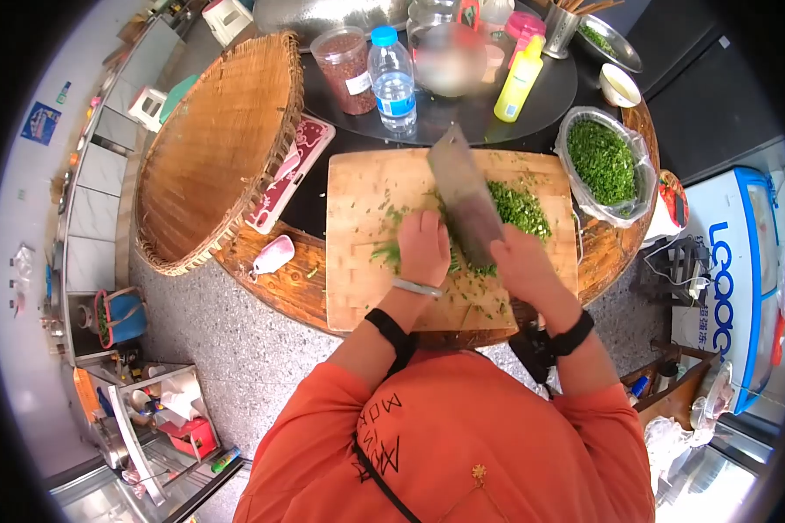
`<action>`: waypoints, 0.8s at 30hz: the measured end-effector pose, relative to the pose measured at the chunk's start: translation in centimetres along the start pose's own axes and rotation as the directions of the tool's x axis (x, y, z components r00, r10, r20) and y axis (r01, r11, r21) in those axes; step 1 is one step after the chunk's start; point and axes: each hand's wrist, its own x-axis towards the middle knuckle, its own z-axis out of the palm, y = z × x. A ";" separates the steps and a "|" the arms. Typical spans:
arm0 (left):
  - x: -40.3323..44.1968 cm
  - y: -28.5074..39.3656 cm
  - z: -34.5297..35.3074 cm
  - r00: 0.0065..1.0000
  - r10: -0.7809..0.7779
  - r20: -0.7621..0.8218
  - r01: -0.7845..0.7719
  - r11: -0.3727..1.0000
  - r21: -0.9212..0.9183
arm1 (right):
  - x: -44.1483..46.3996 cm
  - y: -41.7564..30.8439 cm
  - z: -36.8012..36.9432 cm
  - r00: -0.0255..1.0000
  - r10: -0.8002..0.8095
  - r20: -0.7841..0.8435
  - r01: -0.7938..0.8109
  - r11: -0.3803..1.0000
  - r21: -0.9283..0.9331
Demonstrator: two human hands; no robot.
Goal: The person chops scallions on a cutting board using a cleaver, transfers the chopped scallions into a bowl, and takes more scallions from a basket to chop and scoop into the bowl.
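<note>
My right hand (pixel 528 268) is closed round the handle of a broad cleaver (pixel 464 192), its blade slanting up and left over the wooden cutting board (pixel 358 288). Curled fingers of my left hand (pixel 425 248) press down on green stalks (pixel 388 253), just left of the blade; part of the stalks is hidden beneath the hand. Right of the cleaver lies a pile of chopped greens (pixel 522 209). Small green bits are scattered over the board.
A lined bowl of chopped greens (pixel 600 161) stands right of the board. A woven tray (pixel 222 157) leans at the left. Behind are a water bottle (pixel 392 87), a jar (pixel 344 74) and a yellow bottle (pixel 519 83). A pink phone-like item (pixel 274 254) lies near the table edge.
</note>
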 end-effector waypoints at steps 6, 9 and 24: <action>-1.3 1.0 -3.3 0.992 0.116 0.043 -0.119 0.991 0.060 | -3.2 -0.5 -4.3 0.986 0.118 -0.117 -0.088 0.969 0.233; -3.1 2.9 -4.8 0.946 0.211 0.247 -0.233 0.970 0.064 | -4.4 1.0 -4.3 0.977 0.115 -0.178 -0.059 0.954 0.294; -1.3 5.1 -2.1 0.694 0.603 0.393 -0.657 0.754 0.006 | -7.4 1.8 -5.4 0.959 0.227 -0.166 -0.120 0.864 0.489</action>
